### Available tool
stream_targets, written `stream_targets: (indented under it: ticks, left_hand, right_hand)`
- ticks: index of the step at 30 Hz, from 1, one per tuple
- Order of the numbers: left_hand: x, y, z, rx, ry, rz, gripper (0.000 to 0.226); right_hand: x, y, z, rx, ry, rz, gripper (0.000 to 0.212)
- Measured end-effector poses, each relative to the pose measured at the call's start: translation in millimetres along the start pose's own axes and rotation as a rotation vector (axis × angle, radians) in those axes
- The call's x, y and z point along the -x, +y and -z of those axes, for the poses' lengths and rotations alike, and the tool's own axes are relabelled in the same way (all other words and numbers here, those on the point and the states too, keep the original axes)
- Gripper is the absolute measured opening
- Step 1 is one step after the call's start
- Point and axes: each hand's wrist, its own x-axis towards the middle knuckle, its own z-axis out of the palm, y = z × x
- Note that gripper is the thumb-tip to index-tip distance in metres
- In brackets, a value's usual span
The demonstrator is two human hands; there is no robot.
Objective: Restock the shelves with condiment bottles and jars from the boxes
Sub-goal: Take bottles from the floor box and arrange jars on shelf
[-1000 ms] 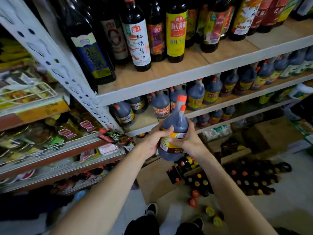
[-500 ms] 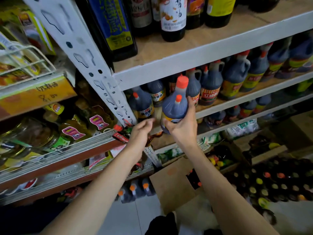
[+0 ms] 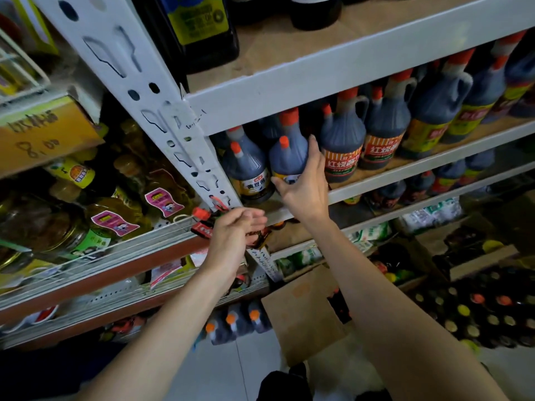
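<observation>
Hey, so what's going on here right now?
A person is restocking a shop shelf. Their right hand grips a dark sauce bottle with an orange cap at the left end of the middle shelf, right beside a similar bottle standing there. Whether its base is down on the shelf is hidden by the hand. The left hand holds nothing and hovers open just below the shelf. An open cardboard box and more bottles sit on the floor.
</observation>
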Motion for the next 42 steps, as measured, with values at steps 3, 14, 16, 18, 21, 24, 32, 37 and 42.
stream_targets:
  ticks: [3,14,16,18,21,24,32,37,42]
  left_hand:
    - [-2.5,-1.1,-3.5,-0.016,-0.001,0.005,0.029]
    - [-16.4,-1.2,-12.6,-0.069,-0.029,-0.019,0.031]
    - [-16.5,0.0,-14.4,-0.078,-0.043,-0.029,0.031]
    - [-15.3,-0.4,-20.0,-0.088,-0.063,-0.031,0.030]
    - [-9.4,-1.8,-37.8,-0.111,-0.112,-0.056,0.027]
    - [2.7,-12.1,-72.8,-0.209,-0.198,-0.104,0.025]
    - [49.0,-114.4,-248.9,-0.474,-0.613,-0.276,0.032]
    - [55.4,-245.5,-388.7,-0.635,-0.806,-0.459,0.036]
    - [53.8,-374.4,-496.3,-0.673,-0.930,-0.597,0.041]
  right_hand:
    - [6.4,8.3,2.4,-0.038,-0.048,-0.046,0.117]
    - [31.3,16.7,-2.3,0.224,-0.007,-0.083,0.079]
    - [30.2,18.2,1.9,0.242,-0.037,-0.062,0.078]
    - [29.4,18.1,8.9,0.257,-0.095,-0.060,0.077]
    - [40.5,18.5,28.5,0.214,-0.099,-0.105,0.072]
    - [81.9,44.0,73.1,0.236,0.016,-0.182,0.046]
    - [263.1,247.3,241.4,0.406,0.150,-0.853,0.009]
    - [348.3,421.4,274.9,0.384,0.268,-1.146,0.022]
    - [420.4,571.0,255.0,0.255,0.159,-1.284,0.026]
